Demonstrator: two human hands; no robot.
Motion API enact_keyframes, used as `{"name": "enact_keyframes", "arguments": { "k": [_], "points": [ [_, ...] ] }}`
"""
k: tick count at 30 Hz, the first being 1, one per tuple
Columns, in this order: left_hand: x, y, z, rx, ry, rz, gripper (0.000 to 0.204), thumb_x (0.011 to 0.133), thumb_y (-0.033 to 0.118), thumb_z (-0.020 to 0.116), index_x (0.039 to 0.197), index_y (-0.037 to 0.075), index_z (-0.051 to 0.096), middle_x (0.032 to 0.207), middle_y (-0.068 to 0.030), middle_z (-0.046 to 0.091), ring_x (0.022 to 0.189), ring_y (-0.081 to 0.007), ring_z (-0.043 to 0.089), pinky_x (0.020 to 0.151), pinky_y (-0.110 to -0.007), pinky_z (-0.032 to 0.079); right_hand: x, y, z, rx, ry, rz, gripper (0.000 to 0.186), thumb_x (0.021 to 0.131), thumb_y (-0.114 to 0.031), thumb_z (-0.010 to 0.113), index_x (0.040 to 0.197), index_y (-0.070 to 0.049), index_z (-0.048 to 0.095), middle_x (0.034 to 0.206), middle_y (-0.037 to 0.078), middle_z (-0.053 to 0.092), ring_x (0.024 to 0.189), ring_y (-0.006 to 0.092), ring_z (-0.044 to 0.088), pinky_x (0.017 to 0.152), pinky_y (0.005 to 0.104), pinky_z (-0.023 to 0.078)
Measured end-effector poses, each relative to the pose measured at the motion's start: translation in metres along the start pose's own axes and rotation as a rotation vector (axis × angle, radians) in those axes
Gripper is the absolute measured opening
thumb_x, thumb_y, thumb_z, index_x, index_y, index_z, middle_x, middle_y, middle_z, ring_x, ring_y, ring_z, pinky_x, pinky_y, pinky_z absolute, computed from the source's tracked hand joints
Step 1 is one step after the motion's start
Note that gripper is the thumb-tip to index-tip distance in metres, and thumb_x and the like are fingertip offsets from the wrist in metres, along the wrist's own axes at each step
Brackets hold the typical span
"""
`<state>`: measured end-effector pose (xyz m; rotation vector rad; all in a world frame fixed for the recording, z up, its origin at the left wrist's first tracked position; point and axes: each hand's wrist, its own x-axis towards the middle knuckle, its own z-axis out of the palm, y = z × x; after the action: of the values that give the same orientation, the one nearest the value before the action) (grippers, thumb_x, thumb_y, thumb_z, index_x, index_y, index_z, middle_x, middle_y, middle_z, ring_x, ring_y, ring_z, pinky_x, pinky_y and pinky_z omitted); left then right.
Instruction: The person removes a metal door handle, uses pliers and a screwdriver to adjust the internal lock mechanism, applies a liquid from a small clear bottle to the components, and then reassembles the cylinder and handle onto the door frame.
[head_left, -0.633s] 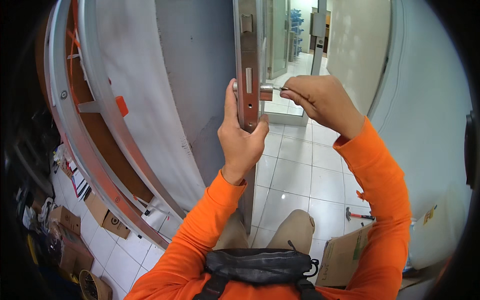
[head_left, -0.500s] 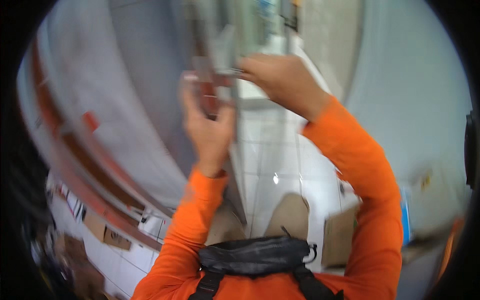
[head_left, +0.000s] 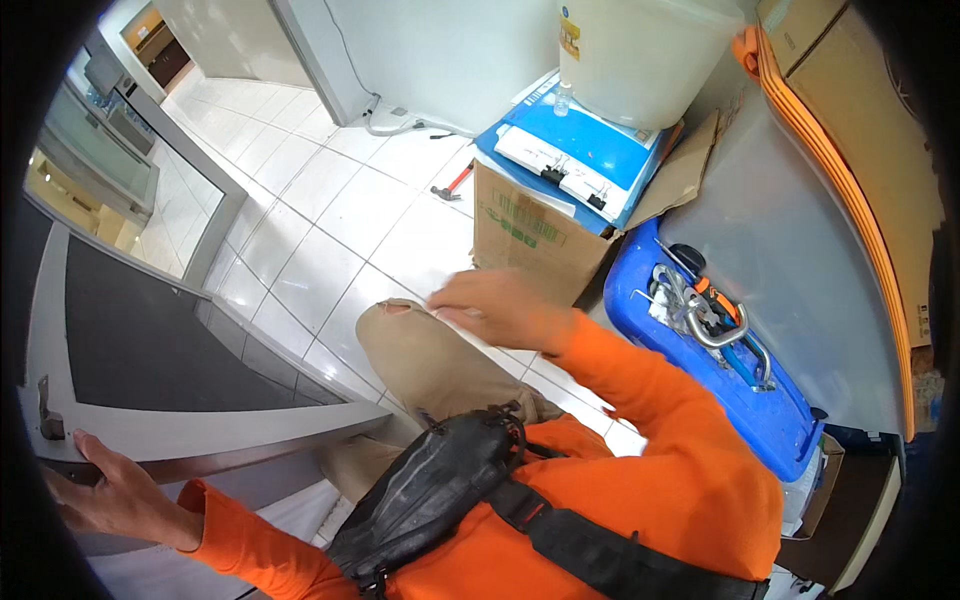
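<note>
At the lower left, my left hand (head_left: 125, 500) grips the edge of a grey-framed door (head_left: 290, 440) with a dark panel, thumb on the frame and fingers partly hidden. Close above the thumb, a small metal lock fitting (head_left: 50, 410) sits in the door frame. My right hand (head_left: 505, 310), partly blurred, is over my bent knee in tan trousers (head_left: 420, 355). Its fingers are curled together; whatever they hold, if anything, cannot be made out. A blue lid (head_left: 700, 350) to the right carries hand tools and a bent metal handle (head_left: 725, 325).
A red-handled hammer (head_left: 455, 184) lies on the white tiled floor (head_left: 330, 200). Beyond my right hand stands an open cardboard box (head_left: 530, 225), with blue folders (head_left: 590, 140) and a translucent bin (head_left: 650, 60) above. A glass-panelled frame (head_left: 215, 240) stands left. Orange-edged sheets (head_left: 850, 170) lean at right.
The view has swung right, toward the box and tools. Both hands were together at the door edge around a reddish-brown piece; now they are apart, the left on the door, the right over my knee.
</note>
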<state>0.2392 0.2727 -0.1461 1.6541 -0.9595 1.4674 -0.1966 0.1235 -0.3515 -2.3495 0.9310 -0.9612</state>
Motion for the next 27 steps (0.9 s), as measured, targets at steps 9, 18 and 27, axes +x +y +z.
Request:
{"name": "enact_keyframes", "arguments": {
  "k": [9, 18, 27],
  "points": [
    [0.012, 0.034, -0.023, -0.029, -0.007, 0.240, 0.069, 0.085, 0.000, 0.061, 0.151, 0.017, 0.054, 0.147, -0.0125, 0.058, 0.142, -0.0327, 0.042, 0.117, -0.046, 0.033, 0.051, 0.226, -0.094, -0.666, 0.893, 0.426, 0.058, 0.092, -0.036, 0.071, 0.137, 0.000, 0.061, 0.138, 0.024, 0.062, 0.132, 0.0401, 0.055, 0.114, 0.0474, 0.040],
    [0.017, 0.054, -0.024, -0.128, 0.068, 0.191, 0.069, 0.075, 0.002, 0.074, 0.141, 0.019, 0.064, 0.167, -0.0205, 0.025, 0.157, -0.0417, 0.020, 0.126, -0.053, 0.023, 0.092, 0.211, -0.115, -0.902, 0.571, 0.850, 0.051, 0.098, -0.047, 0.065, 0.132, -0.009, 0.067, 0.126, 0.018, 0.070, 0.113, 0.0384, 0.066, 0.095, 0.0504, 0.052],
    [0.043, 0.067, -0.025, 0.149, 0.025, 0.287, 0.010, 0.086, 0.018, 0.080, 0.092, 0.025, 0.079, 0.157, -0.0008, 0.051, 0.156, -0.0346, 0.025, 0.127, -0.053, 0.016, 0.163, 0.071, -0.090, 0.211, 0.639, 0.020, 0.040, 0.100, -0.021, 0.069, 0.133, 0.000, 0.063, 0.123, 0.013, 0.070, 0.109, 0.0216, 0.068, 0.098, 0.0342, 0.051]
  ]
}}
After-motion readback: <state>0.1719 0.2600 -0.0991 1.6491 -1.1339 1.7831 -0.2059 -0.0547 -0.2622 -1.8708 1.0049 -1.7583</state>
